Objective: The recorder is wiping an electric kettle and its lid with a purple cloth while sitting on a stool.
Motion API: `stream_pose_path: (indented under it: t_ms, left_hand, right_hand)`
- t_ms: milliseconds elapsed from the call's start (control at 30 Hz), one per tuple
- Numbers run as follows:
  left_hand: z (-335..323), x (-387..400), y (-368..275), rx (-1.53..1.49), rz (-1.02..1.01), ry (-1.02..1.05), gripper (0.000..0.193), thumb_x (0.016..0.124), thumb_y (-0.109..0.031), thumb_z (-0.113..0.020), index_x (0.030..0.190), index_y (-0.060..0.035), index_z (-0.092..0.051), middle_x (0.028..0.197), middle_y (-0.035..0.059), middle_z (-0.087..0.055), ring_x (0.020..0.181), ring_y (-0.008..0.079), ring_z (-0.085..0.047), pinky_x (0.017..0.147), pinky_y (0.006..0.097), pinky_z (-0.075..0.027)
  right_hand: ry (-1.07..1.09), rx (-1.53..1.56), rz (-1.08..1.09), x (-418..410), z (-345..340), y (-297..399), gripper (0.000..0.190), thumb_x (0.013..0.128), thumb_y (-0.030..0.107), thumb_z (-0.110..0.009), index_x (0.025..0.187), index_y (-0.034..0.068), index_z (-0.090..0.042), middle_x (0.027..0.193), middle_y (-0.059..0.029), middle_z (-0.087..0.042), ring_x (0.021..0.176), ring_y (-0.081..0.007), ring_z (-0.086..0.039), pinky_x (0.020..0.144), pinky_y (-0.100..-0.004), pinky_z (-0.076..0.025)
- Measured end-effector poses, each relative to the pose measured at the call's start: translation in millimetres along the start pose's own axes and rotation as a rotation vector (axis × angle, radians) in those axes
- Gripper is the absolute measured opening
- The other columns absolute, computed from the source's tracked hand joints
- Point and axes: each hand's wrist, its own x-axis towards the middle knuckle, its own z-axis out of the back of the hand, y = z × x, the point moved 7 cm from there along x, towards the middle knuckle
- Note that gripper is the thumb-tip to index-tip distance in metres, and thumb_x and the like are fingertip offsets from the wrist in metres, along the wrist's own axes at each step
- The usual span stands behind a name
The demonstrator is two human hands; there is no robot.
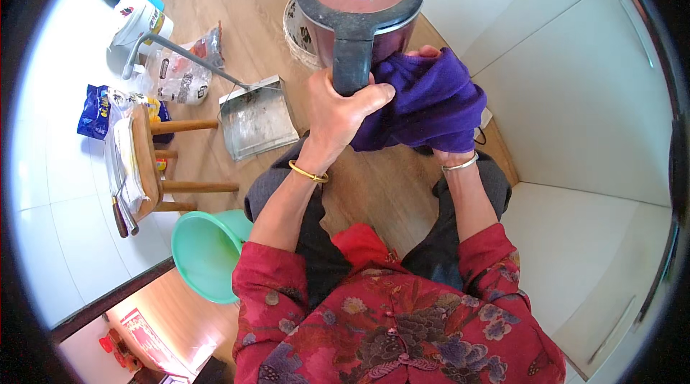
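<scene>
My left hand (339, 109) grips the black handle of an electric kettle (396, 41), whose dark rim surrounds a dull red lid. The kettle is held up in front of me, above the floor. A purple cloth (426, 98) is draped over my right hand (426, 52) and pressed to the lower side of the kettle. Only a few fingertips of that hand show above the cloth; the rest is hidden under it. The kettle's base is out of sight.
Beyond the kettle stands a round bin (298, 33). A metal dustpan (261, 120) lies left of my knees, near a wooden stool (148, 168) with knives on it. A green basin (205, 254) is at my left side. White cabinets (582, 76) border the right. Plastic bags (180, 74) and a white bucket (143, 22) line the left wall.
</scene>
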Motion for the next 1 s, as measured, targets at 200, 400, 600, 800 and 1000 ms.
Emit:
stream_pose_path:
  t_ms: [200,400,600,800,1000]
  left_hand:
    - [0,1,-2,0.033,-0.001,0.011,0.017,0.066,-0.011,-0.07,0.07,-0.0003,-0.058,0.06,0.0057,-0.059,0.052,0.0111,-0.055,0.05,0.0229,-0.043]
    - [-4,-1,-4,0.033,-0.007,0.026,0.017,0.065,-0.01,-0.07,0.07,0.0,-0.058,0.059,0.0052,-0.058,0.052,0.0109,-0.054,0.051,0.0233,-0.043]
    - [-4,1,-5,-0.004,0.013,0.021,0.016,0.066,-0.01,-0.068,0.07,0.0006,-0.057,0.06,0.0056,-0.058,0.053,0.0109,-0.054,0.051,0.0236,-0.043]
    - [-10,0,-2,0.03,-0.01,0.027,0.015,0.067,-0.01,-0.067,0.07,0.0004,-0.057,0.061,0.0062,-0.058,0.053,0.0111,-0.053,0.052,0.0239,-0.043]
    - [-6,1,-1,0.038,-0.012,0.014,0.014,0.067,-0.009,-0.067,0.07,-0.0003,-0.056,0.061,0.0055,-0.057,0.053,0.0104,-0.053,0.052,0.0237,-0.043]
  right_hand:
    - [0.012,-0.269,0.06,2,-12,22,0.037,0.084,0.009,-0.06,0.118,0.003,-0.045,0.112,-0.0088,-0.059,0.105,-0.018,-0.056,0.094,-0.0303,-0.043]
    - [-0.001,-0.474,0.145,14,-4,49,0.04,0.089,0.021,-0.052,0.123,0.001,-0.042,0.119,-0.0104,-0.053,0.111,-0.0206,-0.052,0.095,-0.0321,-0.039]
    - [-0.038,-0.884,0.294,24,-12,47,0.032,0.086,0.015,-0.057,0.114,0.002,-0.05,0.113,-0.0074,-0.056,0.105,-0.0176,-0.053,0.088,-0.0291,-0.042]
    - [-0.024,-1.797,0.239,34,33,-26,0.041,0.088,0.019,-0.058,0.124,0.003,-0.044,0.122,-0.0081,-0.053,0.116,-0.0162,-0.047,0.097,-0.0297,-0.038]
    - [0.035,-0.061,0.125,34,15,-28,0.069,0.09,0.02,-0.056,0.144,0.006,-0.015,0.139,-0.0092,-0.036,0.126,-0.0183,-0.036,0.107,-0.0315,-0.028]
